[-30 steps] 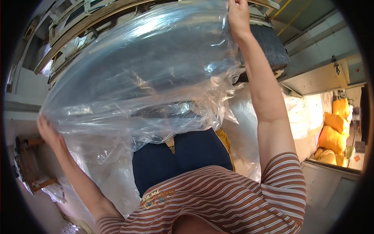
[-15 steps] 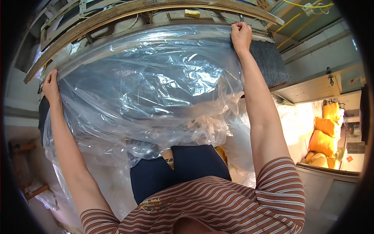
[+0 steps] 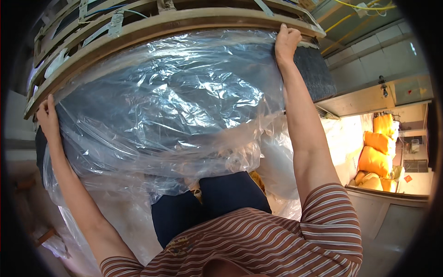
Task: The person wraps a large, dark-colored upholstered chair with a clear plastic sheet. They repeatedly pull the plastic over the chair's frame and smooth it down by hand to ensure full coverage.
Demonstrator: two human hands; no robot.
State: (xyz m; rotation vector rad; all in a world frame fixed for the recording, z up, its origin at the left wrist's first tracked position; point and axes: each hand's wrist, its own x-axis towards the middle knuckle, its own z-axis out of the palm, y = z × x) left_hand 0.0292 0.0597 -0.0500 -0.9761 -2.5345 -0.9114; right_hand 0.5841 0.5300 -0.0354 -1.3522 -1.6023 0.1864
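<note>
Progress, my read: partway. Done: the clear plastic film [image 3: 184,92] is drawn out wide over a dark surface [image 3: 314,76], its far edge up at the long wooden bar [image 3: 194,19], both far corners out near the bar's 2 ends. Left: the nr part is loose & crumpled, hanging in folds twd the dark trousers [image 3: 235,191], so it's prob. not yet smoothed. Can't tell if the far edge is tucked under the bar or just lies against it; no fastening shows there.

L hand [image 3: 48,117]: fingers bent & together, prob. pinching the film's far L corner, right by the bar's L end; can't tell if the fingertips also press the wood. R hand [image 3: 287,45]: fingers curled tight w/ thumb in, clamped on the film's far R corner, just below the bar's R end. Neither hand is spread; the 2 are well apart, w/ the film stretched btwn them, arms reaching fwd.

Around: metal bracket [image 3: 115,25] on the slatted frame behind the bar; a stack of orange bags [image 3: 376,159] off to the R, well apart from the film.
</note>
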